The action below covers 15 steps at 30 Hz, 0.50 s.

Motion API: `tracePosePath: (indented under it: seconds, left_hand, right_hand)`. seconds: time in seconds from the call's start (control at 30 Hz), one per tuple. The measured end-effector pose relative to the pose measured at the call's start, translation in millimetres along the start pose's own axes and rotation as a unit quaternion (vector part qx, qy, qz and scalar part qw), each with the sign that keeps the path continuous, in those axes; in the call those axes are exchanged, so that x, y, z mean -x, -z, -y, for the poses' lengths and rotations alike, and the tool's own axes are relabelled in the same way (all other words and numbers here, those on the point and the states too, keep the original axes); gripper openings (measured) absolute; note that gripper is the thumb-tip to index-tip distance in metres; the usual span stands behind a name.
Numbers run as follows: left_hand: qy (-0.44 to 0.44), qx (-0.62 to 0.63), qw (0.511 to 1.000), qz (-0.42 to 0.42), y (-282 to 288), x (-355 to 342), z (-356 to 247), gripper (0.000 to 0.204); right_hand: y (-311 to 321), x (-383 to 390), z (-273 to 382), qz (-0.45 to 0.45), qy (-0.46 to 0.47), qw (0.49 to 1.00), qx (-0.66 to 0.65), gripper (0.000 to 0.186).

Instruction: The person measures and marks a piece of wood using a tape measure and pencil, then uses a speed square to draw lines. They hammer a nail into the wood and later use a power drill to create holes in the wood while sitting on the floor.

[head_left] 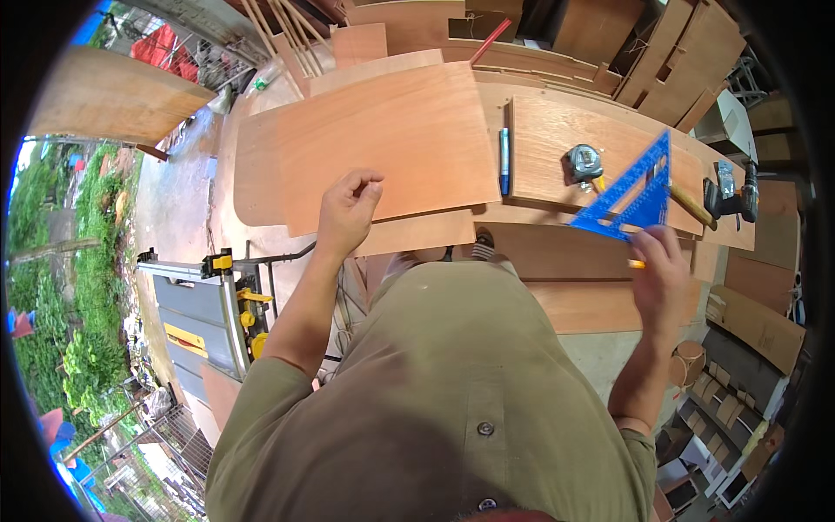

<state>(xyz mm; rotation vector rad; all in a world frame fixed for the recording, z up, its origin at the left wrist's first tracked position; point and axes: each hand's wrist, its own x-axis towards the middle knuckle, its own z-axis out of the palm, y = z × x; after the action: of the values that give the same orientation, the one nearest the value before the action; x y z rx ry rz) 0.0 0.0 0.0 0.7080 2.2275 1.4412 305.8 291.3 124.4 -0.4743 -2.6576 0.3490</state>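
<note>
Left hand [350, 211]: fingers curled in, thumb laid against the index finger, nothing seen in it. It sits over the near edge of the large plywood sheet [396, 139], taken here as landmark; contact with the wood cannot be told from this angle.

Right hand [661, 271]: well to the right of the sheet and a little nearer the body, fingers pinching the near corner of a blue set square [628, 193]. A small yellow stick [637, 264] also pokes out leftward from between the fingers; its other end is hidden. The set square is tilted, one point directed away from the body; cannot tell whether it touches anything beneath.

The sheet lies flat on the counter [492, 106], with further plywood showing beyond its far edge and below its near one. Just beside its right edge: a blue marker [504, 163], lengthwise away from the body. Next rightward, a thicker wooden board [544, 130] carrying a grey-black tape measure [584, 163]. Farther right of the sheet, a wooden handle [693, 209], partly covered by the set square, then a dark cordless drill [744, 202].

Beyond the sheet's far right corner, a red stick [491, 42] stands out at a slant. Left of the sheet and nearer the body: a grey and yellow machine [193, 304].
</note>
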Motion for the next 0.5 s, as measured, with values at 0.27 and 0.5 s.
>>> tracePosePath:
  seconds: [0.27, 0.5]
  left_hand:
    - [-0.262, -0.128, 0.957, 0.010, 37.2, 8.6, 3.0, 0.037]
    - [-0.366, -0.267, 0.885, 0.106, 12.9, 15.4, 30.1, 0.036]
  right_hand:
    - [-160.7, -25.2, 104.7, 0.095, 0.159, 0.982, -0.041, 0.011]
    - [-243.8, -4.4, 142.3, 0.019, 0.061, 0.998, -0.013, 0.012]
